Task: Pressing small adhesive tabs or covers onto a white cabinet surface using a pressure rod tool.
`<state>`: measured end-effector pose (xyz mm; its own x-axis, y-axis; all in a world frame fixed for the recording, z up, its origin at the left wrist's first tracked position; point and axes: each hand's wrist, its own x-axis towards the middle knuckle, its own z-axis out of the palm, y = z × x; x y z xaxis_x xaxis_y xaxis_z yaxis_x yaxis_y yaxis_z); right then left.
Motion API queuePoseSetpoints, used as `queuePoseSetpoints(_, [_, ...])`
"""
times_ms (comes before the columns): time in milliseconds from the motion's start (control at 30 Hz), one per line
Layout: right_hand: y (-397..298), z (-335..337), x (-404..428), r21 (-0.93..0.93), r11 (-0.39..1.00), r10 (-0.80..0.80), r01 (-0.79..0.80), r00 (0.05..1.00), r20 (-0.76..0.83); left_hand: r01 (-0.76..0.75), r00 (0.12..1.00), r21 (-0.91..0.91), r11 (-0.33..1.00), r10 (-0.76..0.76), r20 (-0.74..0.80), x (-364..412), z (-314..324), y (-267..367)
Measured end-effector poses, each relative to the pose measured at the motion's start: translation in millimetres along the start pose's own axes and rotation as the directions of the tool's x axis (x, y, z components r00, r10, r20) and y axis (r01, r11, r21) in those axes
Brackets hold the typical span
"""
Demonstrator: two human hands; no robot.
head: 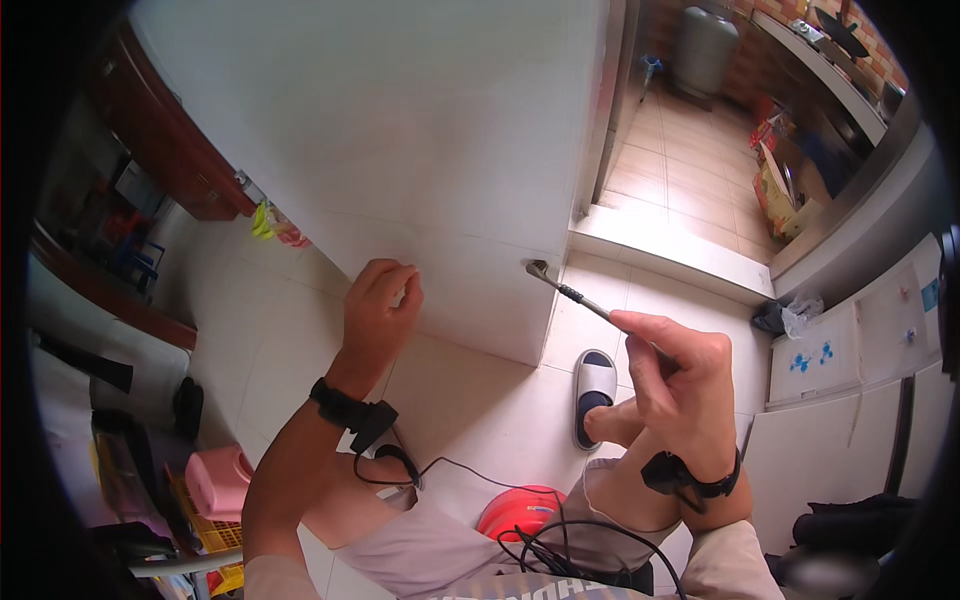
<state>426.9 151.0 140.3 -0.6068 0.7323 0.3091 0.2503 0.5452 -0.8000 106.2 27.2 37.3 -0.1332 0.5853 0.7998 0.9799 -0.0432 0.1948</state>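
My right hand (682,375) grips a slim, dark-handled tool (596,306) that looks like a toothbrush, with a ribbed collar near its angled head. That head sits against the lower part of the white wall (450,292), over a small dark spot near the corner; its exact contact is hard to make out. In front of the same wall, further left, is my left hand (384,291). Its fingers are curled, with thumb and forefinger tips meeting, and nothing shows in them. Both wrists wear black bands with cables.
Beyond the wall corner, a raised doorway sill (667,244) leads to a kitchen with a gas cylinder (703,52). A red plastic stool or basin (521,511) sits between my legs. Loose black cable (540,551) crosses my lap. White cabinets (825,435) stand right, a pink container (219,482) left.
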Motion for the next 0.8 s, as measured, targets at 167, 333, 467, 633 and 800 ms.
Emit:
queuePoseSetpoints(167, [3,46,12,-0.074,0.961,-0.267,0.265,0.964,-0.013,0.453,0.887,-0.094,0.887,-0.458,-0.048,-17,-40,-22])
queuePoseSetpoints(333, [-14,97,33,-0.104,0.961,-0.25,0.256,0.966,0.07,0.54,0.793,-0.262,0.8,-0.587,-0.161,-7,-40,-58])
queuePoseSetpoints(467, [-27,147,44,-0.061,0.967,-0.244,0.248,0.968,0.06,0.656,0.613,-0.44,0.614,-0.773,-0.165,-15,-29,-92])
queuePoseSetpoints(633, [-44,201,57,0.014,0.939,-0.344,0.343,0.938,0.046,0.637,0.512,-0.481,0.602,-0.797,-0.32,-16,-17,-129])
queuePoseSetpoints(800, [-49,238,61,0.177,0.939,-0.307,0.295,0.951,0.042,0.558,0.574,-0.339,0.757,-0.647,-0.502,-11,-10,-133])
